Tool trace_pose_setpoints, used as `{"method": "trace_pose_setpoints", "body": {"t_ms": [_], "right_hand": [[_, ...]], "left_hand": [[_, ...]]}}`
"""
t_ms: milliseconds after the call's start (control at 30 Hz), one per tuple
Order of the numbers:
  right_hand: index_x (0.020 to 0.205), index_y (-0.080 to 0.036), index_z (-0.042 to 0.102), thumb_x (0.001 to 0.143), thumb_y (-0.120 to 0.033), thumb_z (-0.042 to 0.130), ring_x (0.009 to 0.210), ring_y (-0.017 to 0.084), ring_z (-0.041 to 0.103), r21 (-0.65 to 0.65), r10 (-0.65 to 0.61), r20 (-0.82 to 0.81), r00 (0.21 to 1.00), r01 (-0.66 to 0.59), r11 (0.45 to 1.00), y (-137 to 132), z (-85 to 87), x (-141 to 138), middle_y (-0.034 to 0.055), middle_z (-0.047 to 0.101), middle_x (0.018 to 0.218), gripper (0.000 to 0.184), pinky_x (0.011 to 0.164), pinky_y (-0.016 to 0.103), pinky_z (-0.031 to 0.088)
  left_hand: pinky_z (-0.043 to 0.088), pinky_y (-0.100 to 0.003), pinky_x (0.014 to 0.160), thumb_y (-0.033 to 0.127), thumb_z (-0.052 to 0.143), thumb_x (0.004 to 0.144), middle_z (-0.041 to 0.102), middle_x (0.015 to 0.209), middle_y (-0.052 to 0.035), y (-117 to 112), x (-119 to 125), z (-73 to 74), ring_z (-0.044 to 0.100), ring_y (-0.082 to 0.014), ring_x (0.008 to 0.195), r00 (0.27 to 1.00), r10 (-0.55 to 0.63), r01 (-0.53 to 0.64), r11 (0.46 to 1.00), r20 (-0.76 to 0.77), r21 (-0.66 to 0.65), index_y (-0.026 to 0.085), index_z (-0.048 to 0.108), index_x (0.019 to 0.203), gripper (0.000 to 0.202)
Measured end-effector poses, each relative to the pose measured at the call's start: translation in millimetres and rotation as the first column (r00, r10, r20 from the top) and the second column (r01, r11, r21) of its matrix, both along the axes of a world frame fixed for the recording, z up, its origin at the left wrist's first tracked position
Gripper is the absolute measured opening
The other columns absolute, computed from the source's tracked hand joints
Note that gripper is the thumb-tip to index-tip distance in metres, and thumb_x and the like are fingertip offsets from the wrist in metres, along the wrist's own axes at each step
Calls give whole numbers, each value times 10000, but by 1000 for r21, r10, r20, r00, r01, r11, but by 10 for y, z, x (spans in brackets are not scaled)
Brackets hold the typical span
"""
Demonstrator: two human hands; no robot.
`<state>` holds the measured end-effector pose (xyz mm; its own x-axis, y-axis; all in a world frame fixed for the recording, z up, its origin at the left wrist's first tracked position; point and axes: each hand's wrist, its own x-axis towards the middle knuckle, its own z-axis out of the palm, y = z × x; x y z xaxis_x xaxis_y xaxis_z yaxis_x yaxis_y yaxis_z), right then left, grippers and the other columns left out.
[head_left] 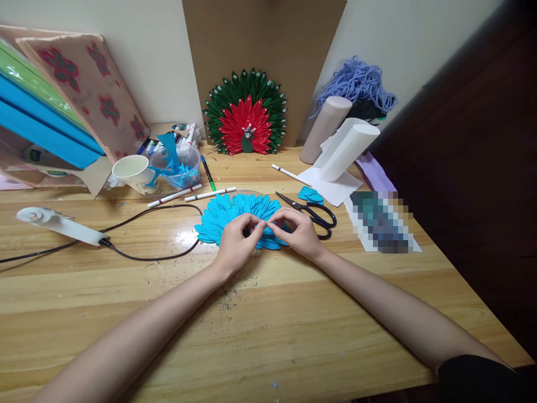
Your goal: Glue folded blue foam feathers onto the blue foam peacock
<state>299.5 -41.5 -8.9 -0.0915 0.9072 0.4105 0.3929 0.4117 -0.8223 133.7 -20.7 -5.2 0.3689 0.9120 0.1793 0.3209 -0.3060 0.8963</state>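
A fan of layered blue paper petals [226, 215] lies on the wooden table in front of me. Above its near part my left hand [241, 240] and my right hand [297, 232] meet, thumbs and fingertips pinched close together. Whatever sits between the fingertips is too small to make out. Just right of the fan are black-handled scissors [310, 212], blades pointing left, partly behind my right hand. A small pile of loose blue petals [310, 194] rests beyond the scissors.
Left stands a white glue gun [62, 225] with a black cord [155, 259]. Behind are a paper cup [132, 170], a tub of blue scraps [182, 173] and several markers [210, 194]. A red-and-green paper peacock [247, 120] leans on cardboard [264, 39]. Paper rolls [350, 151] stand right.
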Motion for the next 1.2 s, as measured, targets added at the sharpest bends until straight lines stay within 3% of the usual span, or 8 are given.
{"method": "trace_pose_setpoints", "body": {"t_ms": [467,867,1067,1200], "right_hand": [[796,-175,600,793,-272,594,716,151,556,-150,31,-80,996,-43,988,41,-48,30,29,594,765,98,643,283,463],[757,-184,574,792,-292,593,683,139,540,-144,-25,-104,994,9,990,24,-60,27,18,569,738,115,629,274,461],[750,-182,566,798,-319,597,662,133,535,-125,-44,-145,988,26,992,43,-83,31,9,556,716,148,611,266,456],[768,-189,565,807,-266,593,669,129,538,-62,-103,-175,979,94,994,40,-71,33,8,553,738,91,614,261,464]], "left_hand": [[415,-250,631,289,510,872,631,747,-22,4,9,-63,556,-135,688,997,2,9,988,-72,152,169,585,773,172],[414,-278,685,235,449,897,621,799,-31,-6,22,-68,558,-156,761,986,-20,60,969,-166,240,176,571,849,144],[418,-295,766,188,372,920,622,834,-34,0,16,-49,567,-165,834,990,-21,50,976,-137,211,185,553,934,182],[421,-277,748,274,394,927,622,842,-31,13,8,-18,566,-156,820,998,19,-10,990,-65,139,183,561,915,190]]}}
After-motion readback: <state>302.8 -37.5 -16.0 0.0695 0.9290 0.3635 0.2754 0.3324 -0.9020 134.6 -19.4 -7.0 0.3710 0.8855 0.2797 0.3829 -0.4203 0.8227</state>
